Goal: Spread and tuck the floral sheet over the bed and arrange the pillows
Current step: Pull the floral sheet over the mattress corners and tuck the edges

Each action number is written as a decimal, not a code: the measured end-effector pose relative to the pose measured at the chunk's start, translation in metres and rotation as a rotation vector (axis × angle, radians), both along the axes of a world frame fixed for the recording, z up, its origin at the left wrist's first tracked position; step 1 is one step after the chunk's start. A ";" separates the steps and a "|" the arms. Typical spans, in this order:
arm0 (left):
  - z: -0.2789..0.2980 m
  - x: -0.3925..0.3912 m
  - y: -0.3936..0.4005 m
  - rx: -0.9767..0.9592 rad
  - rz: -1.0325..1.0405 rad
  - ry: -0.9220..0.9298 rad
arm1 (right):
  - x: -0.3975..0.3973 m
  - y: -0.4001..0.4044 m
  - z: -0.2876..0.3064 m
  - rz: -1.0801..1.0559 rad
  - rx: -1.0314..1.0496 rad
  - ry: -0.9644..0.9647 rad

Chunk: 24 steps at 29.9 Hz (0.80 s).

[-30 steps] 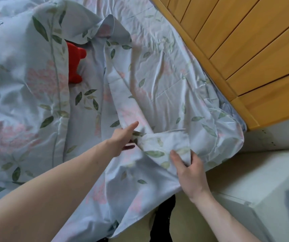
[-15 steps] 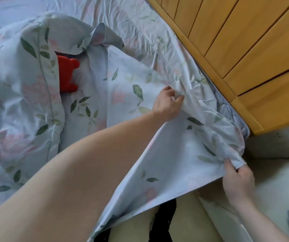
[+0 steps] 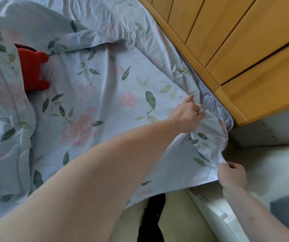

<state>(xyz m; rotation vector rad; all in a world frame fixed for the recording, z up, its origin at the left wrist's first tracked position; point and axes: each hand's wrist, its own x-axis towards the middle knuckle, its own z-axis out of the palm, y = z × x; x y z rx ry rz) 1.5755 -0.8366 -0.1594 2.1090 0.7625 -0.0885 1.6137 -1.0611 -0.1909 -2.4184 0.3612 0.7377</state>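
Wooden headboard hard against mattress corner; both hands' fingers pinch floral sheet edge: left hand, right hand.

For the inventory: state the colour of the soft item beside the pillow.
Red, partly under the floral pillow; head view.

Both forearms are bare from the near edge of the view to the wrists; no sleeve, cuff or glove shows on either. The left hand, at centre right, and the right hand, nearer and further right, are likewise uncovered, with no ring, watch or band visible. The left forearm fills much of the near left foreground and looks broad through the wide-angle lens. A dark, black garment shows low at near centre; what kind cannot be told.
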 end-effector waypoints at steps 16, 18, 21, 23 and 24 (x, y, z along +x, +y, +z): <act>-0.064 -0.013 0.061 0.217 -0.111 0.331 | 0.023 0.072 -0.048 0.705 0.084 -0.060; -0.069 -0.007 0.055 0.268 -0.191 0.326 | 0.023 0.073 -0.042 0.683 0.223 -0.112; -0.073 0.007 0.042 0.329 -0.333 0.329 | 0.022 0.067 -0.018 0.717 0.368 -0.221; -0.075 0.017 0.037 0.343 -0.362 0.265 | 0.030 0.056 -0.006 0.747 0.379 -0.246; -0.075 0.020 0.037 0.348 -0.340 0.218 | 0.037 0.048 -0.004 0.749 0.359 -0.243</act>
